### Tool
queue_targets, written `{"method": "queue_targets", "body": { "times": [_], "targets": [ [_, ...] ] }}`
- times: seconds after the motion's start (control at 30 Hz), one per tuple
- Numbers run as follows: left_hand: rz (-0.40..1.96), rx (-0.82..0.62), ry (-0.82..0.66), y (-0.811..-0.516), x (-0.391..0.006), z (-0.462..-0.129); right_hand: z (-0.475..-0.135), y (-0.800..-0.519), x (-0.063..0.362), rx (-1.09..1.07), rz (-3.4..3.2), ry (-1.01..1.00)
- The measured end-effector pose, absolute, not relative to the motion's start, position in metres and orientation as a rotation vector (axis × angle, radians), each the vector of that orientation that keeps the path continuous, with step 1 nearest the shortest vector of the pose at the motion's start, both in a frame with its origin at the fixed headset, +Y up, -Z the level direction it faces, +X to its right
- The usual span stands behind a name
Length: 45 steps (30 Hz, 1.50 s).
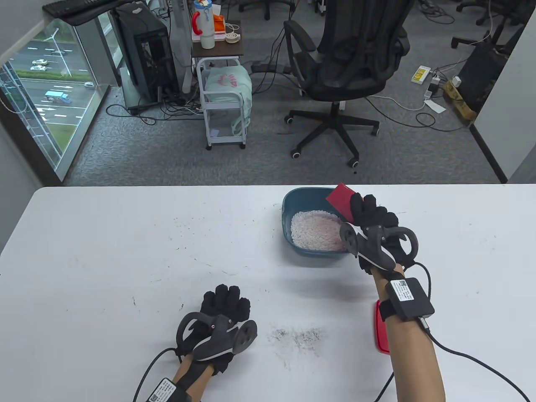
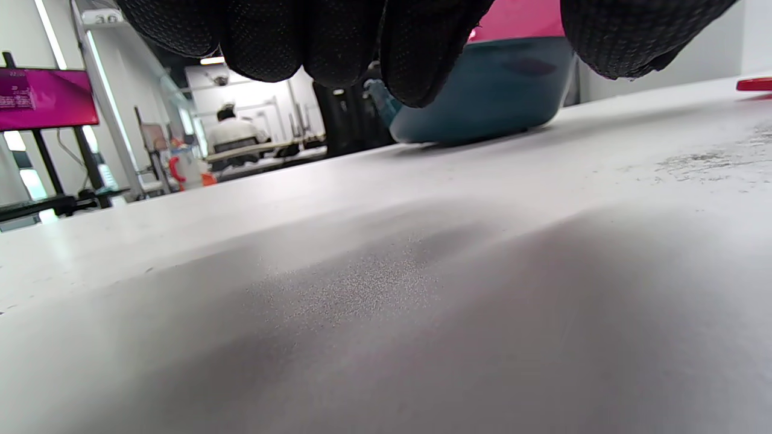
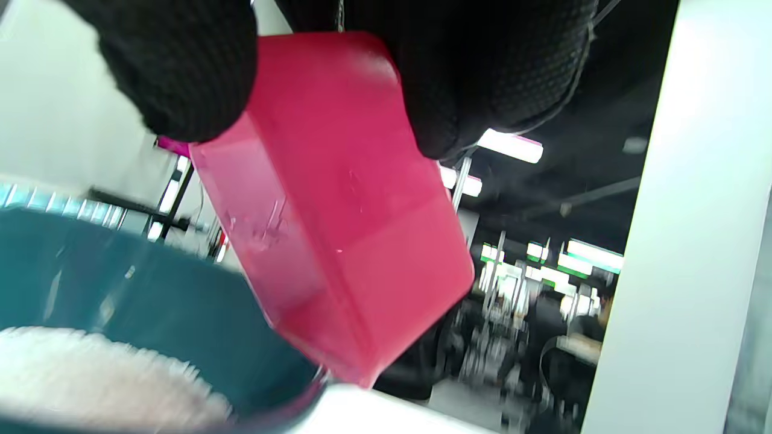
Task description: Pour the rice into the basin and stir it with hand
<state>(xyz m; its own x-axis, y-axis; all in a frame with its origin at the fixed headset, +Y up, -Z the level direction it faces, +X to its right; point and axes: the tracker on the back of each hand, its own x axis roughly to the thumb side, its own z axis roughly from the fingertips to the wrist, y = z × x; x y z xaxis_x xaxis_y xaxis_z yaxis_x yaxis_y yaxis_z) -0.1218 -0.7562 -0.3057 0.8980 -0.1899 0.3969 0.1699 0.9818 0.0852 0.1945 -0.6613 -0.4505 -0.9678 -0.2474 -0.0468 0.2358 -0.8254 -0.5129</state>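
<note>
A teal basin [image 1: 289,209] stands on the white table with a heap of white rice [image 1: 314,231] in it. My right hand [image 1: 368,211] grips a red translucent box [image 1: 341,200], tipped over the basin's right rim. In the right wrist view the red box [image 3: 338,205] is held between thumb and fingers [image 3: 181,66], above the teal basin [image 3: 151,289] and the rice [image 3: 90,374]. My left hand [image 1: 226,303] rests flat on the table at the near left, holding nothing. Its fingertips [image 2: 313,42] hang over the tabletop in the left wrist view, with the basin [image 2: 482,96] beyond.
A red lid [image 1: 381,326] lies on the table under my right forearm, also visible as a red lid [image 2: 754,84] edge. Grey smudges [image 1: 299,337] mark the table near the front. Beyond the table stand an office chair [image 1: 347,63] and a small cart [image 1: 224,92].
</note>
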Motion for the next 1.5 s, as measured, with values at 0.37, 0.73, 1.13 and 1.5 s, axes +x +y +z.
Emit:
{"method": "queue_targets", "body": {
  "times": [0.37, 0.73, 1.13, 1.5],
  "targets": [
    [-0.188, 0.047, -0.416, -0.756, -0.122, -0.306, -0.452, -0.667, 0.209, 0.123, -2.984, 0.667],
    [-0.191, 0.041, -0.415, -0.757, -0.122, -0.305, -0.447, -0.663, 0.217, 0.236, -3.048, 0.836],
    [-0.195, 0.039, -0.417, -0.757, -0.121, -0.305, -0.445, -0.663, 0.224, 0.257, -3.080, 0.685],
    [-0.197, 0.038, -0.416, -0.757, -0.121, -0.305, -0.438, -0.664, 0.231, 0.269, -3.079, 0.735]
  ]
}}
